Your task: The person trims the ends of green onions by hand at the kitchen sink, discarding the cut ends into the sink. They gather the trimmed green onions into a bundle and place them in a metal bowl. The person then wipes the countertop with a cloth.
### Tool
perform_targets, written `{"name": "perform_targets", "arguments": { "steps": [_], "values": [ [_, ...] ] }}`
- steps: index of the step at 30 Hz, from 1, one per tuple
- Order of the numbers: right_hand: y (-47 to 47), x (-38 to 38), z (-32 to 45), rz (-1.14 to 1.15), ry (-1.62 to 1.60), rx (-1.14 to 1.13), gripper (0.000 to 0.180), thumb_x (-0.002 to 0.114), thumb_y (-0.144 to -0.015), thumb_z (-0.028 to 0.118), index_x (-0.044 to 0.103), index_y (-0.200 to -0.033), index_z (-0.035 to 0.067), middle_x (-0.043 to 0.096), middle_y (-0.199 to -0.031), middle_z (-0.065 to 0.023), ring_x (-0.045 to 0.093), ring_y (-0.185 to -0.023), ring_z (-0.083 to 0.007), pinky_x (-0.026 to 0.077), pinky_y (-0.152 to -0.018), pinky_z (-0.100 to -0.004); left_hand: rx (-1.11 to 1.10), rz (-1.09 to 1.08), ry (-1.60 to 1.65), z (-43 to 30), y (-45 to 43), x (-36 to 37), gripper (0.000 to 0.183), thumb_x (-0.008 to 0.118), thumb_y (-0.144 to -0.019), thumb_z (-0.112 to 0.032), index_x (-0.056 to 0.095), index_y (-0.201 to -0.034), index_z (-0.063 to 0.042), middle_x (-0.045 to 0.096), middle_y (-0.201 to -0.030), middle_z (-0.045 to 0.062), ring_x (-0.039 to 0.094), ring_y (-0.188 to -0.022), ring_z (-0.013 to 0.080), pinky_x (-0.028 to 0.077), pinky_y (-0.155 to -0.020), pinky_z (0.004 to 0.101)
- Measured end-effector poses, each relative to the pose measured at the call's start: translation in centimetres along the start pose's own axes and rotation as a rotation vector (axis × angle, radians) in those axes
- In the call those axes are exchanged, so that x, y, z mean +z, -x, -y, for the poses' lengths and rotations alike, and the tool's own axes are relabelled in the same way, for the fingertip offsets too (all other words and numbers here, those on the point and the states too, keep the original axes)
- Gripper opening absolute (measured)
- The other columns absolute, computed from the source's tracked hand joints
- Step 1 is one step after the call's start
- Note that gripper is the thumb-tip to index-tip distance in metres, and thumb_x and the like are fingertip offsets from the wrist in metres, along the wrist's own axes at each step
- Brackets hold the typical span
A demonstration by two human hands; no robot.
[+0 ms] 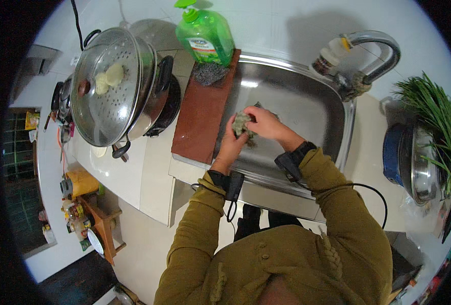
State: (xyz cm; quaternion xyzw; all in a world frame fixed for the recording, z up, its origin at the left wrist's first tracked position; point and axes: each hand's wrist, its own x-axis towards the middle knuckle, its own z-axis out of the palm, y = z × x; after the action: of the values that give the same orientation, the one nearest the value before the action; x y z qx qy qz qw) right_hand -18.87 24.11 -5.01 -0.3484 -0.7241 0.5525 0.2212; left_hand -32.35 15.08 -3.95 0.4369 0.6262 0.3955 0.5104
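Over the stainless steel sink [311,126], my left hand [231,145] grips a crumpled grey-green wad [241,121], which looks like a wet rag. My right hand [266,124] pinches the same wad from the other side with thumb and fingers. Part of it hangs below my fingers, and its exact kind cannot be made out. Something dark shows just behind my right hand, mostly hidden by it. A reddish-brown board [200,122] lies along the sink's left rim, close to my left forearm.
On the board's far end are a steel wool scrubber [210,73] and a green dish soap bottle [209,36]. A lidded steamer pot [109,87] stands left. The faucet [382,49] arches at back right. Green stalks [435,114] lie over a metal bowl [422,167] at right.
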Motion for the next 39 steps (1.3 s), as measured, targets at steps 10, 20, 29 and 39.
{"name": "perform_targets", "arguments": {
  "steps": [10,20,29,39],
  "values": [
    [7.9,3.9,0.6,-0.591,0.542,-0.300,0.029,0.056,-0.072,0.005,0.051,-0.101,0.003,0.047,-0.106,-0.0158,0.044,-0.103,-0.0342,0.040,-0.083,-0.0383,-0.164,0.181,1.290,0.4,-1.5,4.6,0.032,0.040,-0.079,-0.008,0.049,-0.109,-0.003,0.055,-0.104,0.010,0.053,-0.096,0.0250,0.042,-0.087,0.0361],
    [9.3,1.9,0.9,-0.251,-1.191,0.434,0.042,0.056,-0.083,0.037,0.046,-0.114,0.010,0.050,-0.106,-0.0009,0.049,-0.094,-0.0147,0.044,-0.076,-0.0293,0.035,0.348,0.787,-1.0,-0.4,7.5,0.045,0.045,-0.086,-0.022,0.034,-0.127,-0.009,0.050,-0.109,0.006,0.049,-0.095,0.0174,0.040,-0.084,0.0294],
    [9.3,-1.1,0.9,0.063,-0.564,0.598,0.013,0.058,-0.080,0.013,0.053,-0.091,0.008,0.051,-0.070,-0.0006,0.047,-0.055,-0.0114,0.039,-0.046,-0.0254,-0.080,0.859,0.012,-6.3,-1.8,4.8,0.044,0.048,-0.088,-0.031,0.036,-0.126,-0.012,0.049,-0.112,0.007,0.048,-0.101,0.0156,0.041,-0.084,0.0311],
    [7.8,1.4,-4.1,-0.392,0.329,-0.058,0.020,0.056,-0.074,0.019,0.059,-0.085,0.003,0.060,-0.073,-0.0166,0.058,-0.065,-0.0330,0.046,-0.058,-0.0419,-0.110,0.350,0.110,-0.5,-4.7,9.6,0.032,0.050,-0.088,-0.028,0.050,-0.107,-0.003,0.057,-0.089,0.007,0.054,-0.080,0.0149,0.045,-0.069,0.0284]
  ]
}}
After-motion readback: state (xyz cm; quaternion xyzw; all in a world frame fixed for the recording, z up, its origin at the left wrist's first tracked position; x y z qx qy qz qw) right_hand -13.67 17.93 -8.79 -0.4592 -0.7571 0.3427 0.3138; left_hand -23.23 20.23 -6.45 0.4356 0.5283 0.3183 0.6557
